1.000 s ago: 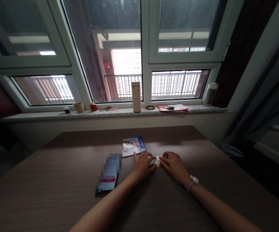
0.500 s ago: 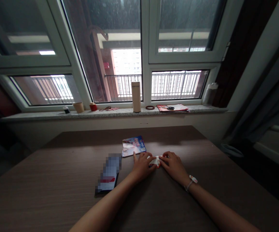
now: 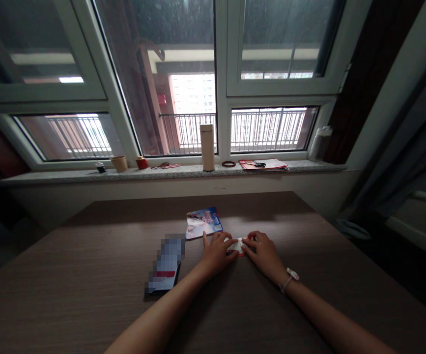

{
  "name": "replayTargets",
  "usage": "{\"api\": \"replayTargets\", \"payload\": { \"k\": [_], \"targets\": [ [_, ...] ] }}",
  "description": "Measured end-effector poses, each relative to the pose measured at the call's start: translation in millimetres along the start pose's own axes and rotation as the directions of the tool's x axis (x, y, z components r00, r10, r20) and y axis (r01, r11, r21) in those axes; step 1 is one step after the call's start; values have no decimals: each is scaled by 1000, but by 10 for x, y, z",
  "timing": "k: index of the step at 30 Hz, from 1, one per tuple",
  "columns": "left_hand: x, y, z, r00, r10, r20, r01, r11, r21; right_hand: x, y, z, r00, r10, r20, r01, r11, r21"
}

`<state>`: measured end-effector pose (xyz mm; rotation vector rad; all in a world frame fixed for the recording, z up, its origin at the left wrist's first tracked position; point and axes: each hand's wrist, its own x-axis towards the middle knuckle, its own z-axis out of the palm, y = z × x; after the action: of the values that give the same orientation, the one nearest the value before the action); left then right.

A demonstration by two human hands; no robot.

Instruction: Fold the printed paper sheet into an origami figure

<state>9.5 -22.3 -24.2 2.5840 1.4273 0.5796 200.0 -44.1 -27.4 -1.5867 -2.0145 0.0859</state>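
The right wrist (image 3: 282,277) wears a thin, white-charmed bracelet (image 3: 292,274).

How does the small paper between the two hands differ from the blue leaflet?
The small paper shows white with some red; the leaflet is blue and whitish with pink lettering. The left hand and right hand partly cover the paper; the leaflet lies mostly uncovered. Both show white.

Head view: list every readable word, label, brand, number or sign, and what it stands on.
No text can be read.
Booklet: reddish lettering and a code-like square, too small and blurred.
Phone: screen pixelated, nothing legible.
Red-edged papers on the windowsill: any print too small.
White-and-red paper: any print too small.
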Motion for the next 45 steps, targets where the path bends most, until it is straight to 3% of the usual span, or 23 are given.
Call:
{"api": "replayTargets", "payload": {
  "k": [15,45],
  "targets": [
    [-2,1,9,1000,-1,2,1,1000,-2,-44,-47,-9,999,-44,-1,44,996,-78],
    [0,15,-17,1000,-16,22,16,1000,3,-42,-36,2,999,-42,-7,41,996,-81]
  ]
}}
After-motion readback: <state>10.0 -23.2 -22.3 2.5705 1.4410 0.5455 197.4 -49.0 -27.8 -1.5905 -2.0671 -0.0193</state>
